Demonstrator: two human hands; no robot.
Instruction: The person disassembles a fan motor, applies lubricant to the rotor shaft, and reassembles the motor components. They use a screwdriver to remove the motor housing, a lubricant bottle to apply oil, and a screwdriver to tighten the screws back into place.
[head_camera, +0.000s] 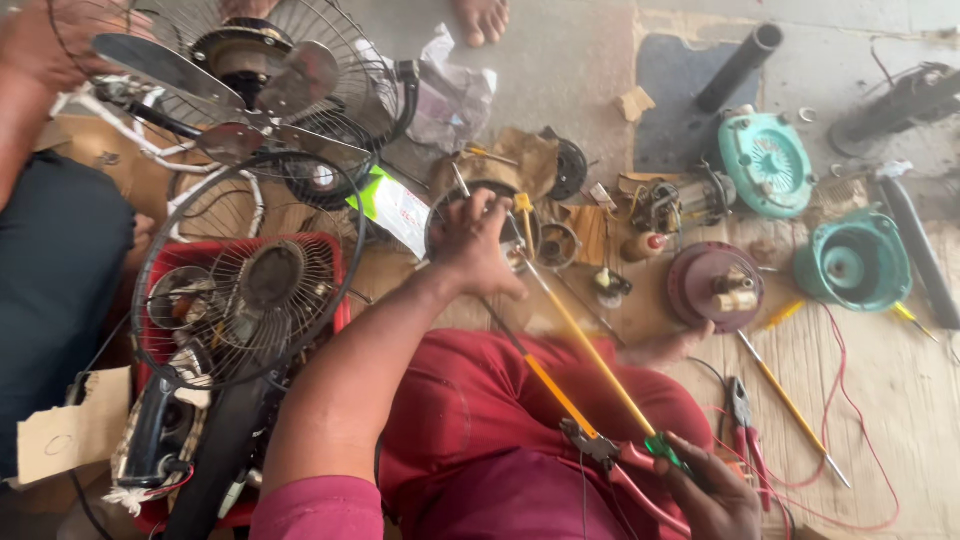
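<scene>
My left hand (473, 247) reaches forward over my red-clad lap (470, 430) and rests on a round dark motor housing (480, 205), fingers closed on a thin metal tool (459, 180) that sticks up from it. My right hand (715, 492), low at the right, grips the green handle of a long yellow-shafted screwdriver (590, 350) whose tip reaches toward the housing. Red-handled pliers (615, 458) lie under that hand; whether it holds them I cannot tell.
Wire-guarded fans (250, 90) and a red crate (335, 320) of fan parts crowd the left. Teal motor covers (765, 160), a maroon motor (715, 285), a black tube (738, 66), more pliers (745, 425), screwdrivers and red wire lie at right. Another person's arm (35, 60) and foot (482, 20) are close.
</scene>
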